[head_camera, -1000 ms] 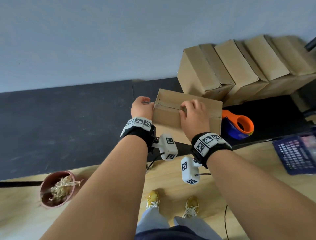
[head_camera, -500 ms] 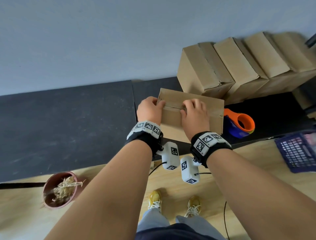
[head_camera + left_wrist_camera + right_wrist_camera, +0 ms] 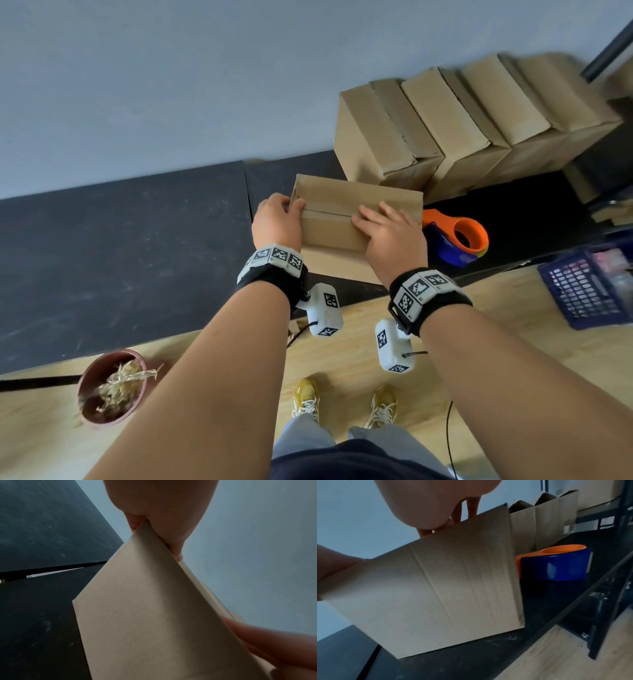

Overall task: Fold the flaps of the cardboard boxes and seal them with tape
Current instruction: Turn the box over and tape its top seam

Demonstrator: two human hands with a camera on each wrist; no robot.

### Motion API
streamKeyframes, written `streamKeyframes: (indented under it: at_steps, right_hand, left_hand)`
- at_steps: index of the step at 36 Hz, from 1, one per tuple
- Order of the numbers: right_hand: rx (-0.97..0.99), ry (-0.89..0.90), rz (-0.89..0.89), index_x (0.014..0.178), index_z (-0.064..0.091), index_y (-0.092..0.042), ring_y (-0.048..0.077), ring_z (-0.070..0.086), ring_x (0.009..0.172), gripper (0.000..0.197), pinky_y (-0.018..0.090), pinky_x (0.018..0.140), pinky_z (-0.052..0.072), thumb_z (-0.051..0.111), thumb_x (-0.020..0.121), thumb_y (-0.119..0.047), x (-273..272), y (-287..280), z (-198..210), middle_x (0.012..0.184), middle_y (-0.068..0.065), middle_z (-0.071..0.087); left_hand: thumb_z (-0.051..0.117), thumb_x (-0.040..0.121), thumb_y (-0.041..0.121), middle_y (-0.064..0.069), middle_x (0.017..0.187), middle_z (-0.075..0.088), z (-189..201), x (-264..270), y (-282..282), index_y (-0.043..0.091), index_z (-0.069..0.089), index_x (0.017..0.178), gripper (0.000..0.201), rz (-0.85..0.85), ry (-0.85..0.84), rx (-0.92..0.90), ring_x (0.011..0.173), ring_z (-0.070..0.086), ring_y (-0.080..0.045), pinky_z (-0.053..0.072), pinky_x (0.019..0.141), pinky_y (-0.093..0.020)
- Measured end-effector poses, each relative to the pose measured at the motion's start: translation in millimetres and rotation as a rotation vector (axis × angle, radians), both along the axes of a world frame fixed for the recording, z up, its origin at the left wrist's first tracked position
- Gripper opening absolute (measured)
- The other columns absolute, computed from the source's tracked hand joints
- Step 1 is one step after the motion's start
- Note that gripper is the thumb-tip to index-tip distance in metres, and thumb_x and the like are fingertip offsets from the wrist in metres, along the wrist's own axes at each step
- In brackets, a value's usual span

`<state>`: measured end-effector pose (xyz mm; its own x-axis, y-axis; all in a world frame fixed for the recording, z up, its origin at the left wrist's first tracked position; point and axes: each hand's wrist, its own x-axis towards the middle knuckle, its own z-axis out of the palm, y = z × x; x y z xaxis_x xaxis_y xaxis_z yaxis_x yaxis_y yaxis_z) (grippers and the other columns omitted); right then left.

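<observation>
Cardboard is what we have under both palms: the box (image 3: 346,219) stands on the dark counter (image 3: 120,246), near its front edge, flaps down and meeting along a centre seam that already seems to carry a strip of tape, though we cannot be sure. Our left hand (image 3: 275,222) curls its grip round the box's 9 o'clock end, thumb on top at the seam. Our right hand (image 3: 388,229) lies flat, fingers straight, pressing the top toward 3 o'clock.

We judge the risks as these. If the right palm lifts before the seam is bonded, the flaps could spring up. Uneven rubbing could leave wrinkles or a loose tape end. A hard push toward 3 o'clock could shove the box into the tape dispenser (image 3: 457,240) just beside it, or against the stacked boxes (image 3: 445,126) at 1 o'clock.
</observation>
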<state>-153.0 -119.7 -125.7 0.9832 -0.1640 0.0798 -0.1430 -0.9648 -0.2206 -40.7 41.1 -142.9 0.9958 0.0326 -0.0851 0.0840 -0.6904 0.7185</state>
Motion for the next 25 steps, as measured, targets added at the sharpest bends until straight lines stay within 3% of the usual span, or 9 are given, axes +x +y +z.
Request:
streamKeyframes:
  at_steps: [5, 9, 13, 15, 18, 19, 21, 23, 25]
  right_hand:
    - [0.023, -0.036, -0.098, 0.129, 0.066, -0.026, 0.029, 0.036, 0.141, 0.049, 0.044, 0.116, 0.022, 0.049, 0.089, -0.003, -16, -18, 1, 0.144, -0.003, 0.054]
    - [0.051, -0.141, -0.228, 0.116, 0.074, -0.029, 0.032, 0.042, 0.133, 0.044, 0.046, 0.111, 0.027, 0.052, 0.087, -0.003, -29, -31, -3, 0.137, -0.001, 0.06]
    - [0.127, -0.218, -0.355, 0.11, 0.076, -0.026, 0.028, 0.048, 0.122, 0.037, 0.045, 0.102, 0.039, 0.053, 0.09, -0.006, -36, -38, -6, 0.129, 0.004, 0.059]
    - [0.253, -0.219, -0.399, 0.11, 0.076, -0.023, 0.023, 0.05, 0.117, 0.034, 0.04, 0.095, 0.046, 0.05, 0.094, -0.008, -35, -37, -4, 0.129, 0.003, 0.055]
    - [0.462, -0.199, -0.455, 0.106, 0.073, -0.016, 0.018, 0.053, 0.106, 0.028, 0.027, 0.085, 0.044, 0.048, 0.096, -0.011, -29, -35, 4, 0.126, 0.004, 0.051]
    - [0.516, -0.206, -0.483, 0.106, 0.07, -0.015, 0.017, 0.054, 0.1, 0.023, 0.027, 0.083, 0.042, 0.05, 0.096, -0.013, -25, -34, 7, 0.123, 0.004, 0.052]
    - [0.626, -0.232, -0.57, 0.108, 0.059, -0.013, 0.016, 0.054, 0.091, 0.015, 0.029, 0.079, 0.044, 0.056, 0.094, -0.019, -18, -34, 11, 0.114, 0.004, 0.056]
    - [0.752, -0.22, -0.681, 0.112, 0.053, -0.014, 0.018, 0.056, 0.088, 0.026, 0.031, 0.075, 0.044, 0.062, 0.093, -0.028, -13, -38, 10, 0.106, 0.003, 0.059]
    - [0.842, -0.132, -0.767, 0.117, 0.054, -0.014, 0.017, 0.056, 0.089, 0.036, 0.031, 0.076, 0.042, 0.065, 0.091, -0.037, -12, -43, 6, 0.104, 0.001, 0.061]
  left_hand:
    - [0.052, 0.093, 0.045, 0.0, 0.11, 0.062, 4, -3, -2, 0.017, 0.063, 0.105, 0.032, 0.036, 0.011, 0.039, 0.091, 0.057, -0.019, 0.037, 0.07, -0.029]
    - [0.052, 0.094, 0.043, -0.002, 0.113, 0.057, 8, -9, -7, 0.015, 0.062, 0.107, 0.033, 0.065, -0.002, 0.073, 0.096, 0.056, -0.022, 0.035, 0.072, -0.03]
    - [0.051, 0.095, 0.041, -0.005, 0.121, 0.049, 10, -17, -11, 0.016, 0.055, 0.119, 0.035, 0.068, -0.046, 0.146, 0.111, 0.046, -0.025, 0.043, 0.08, -0.037]
    - [0.051, 0.095, 0.029, -0.007, 0.126, 0.048, 12, -18, -15, 0.015, 0.053, 0.125, 0.033, 0.016, -0.141, 0.252, 0.115, 0.042, -0.027, 0.043, 0.085, -0.04]
    - [0.05, 0.083, 0.003, -0.01, 0.127, 0.053, 18, -25, -28, 0.012, 0.058, 0.123, 0.042, -0.161, -0.351, 0.301, 0.115, 0.046, -0.032, 0.036, 0.092, -0.039]
    - [0.051, 0.082, 0.005, -0.009, 0.131, 0.052, 20, -30, -34, 0.014, 0.058, 0.124, 0.044, -0.219, -0.372, 0.298, 0.121, 0.045, -0.032, 0.033, 0.098, -0.039]
    - [0.049, 0.09, 0.026, -0.005, 0.148, 0.037, 18, -41, -44, 0.025, 0.048, 0.135, 0.045, -0.32, -0.319, 0.353, 0.139, 0.029, -0.027, 0.015, 0.114, -0.044]
    - [0.034, 0.097, 0.045, 0.0, 0.159, 0.015, 10, -49, -49, 0.036, 0.03, 0.146, 0.05, -0.36, -0.208, 0.469, 0.147, 0.005, -0.022, -0.005, 0.117, -0.049]
    - [0.022, 0.098, 0.051, 0.0, 0.161, 0.004, 7, -50, -50, 0.04, 0.02, 0.15, 0.053, -0.376, -0.148, 0.541, 0.148, -0.005, -0.022, -0.01, 0.117, -0.051]
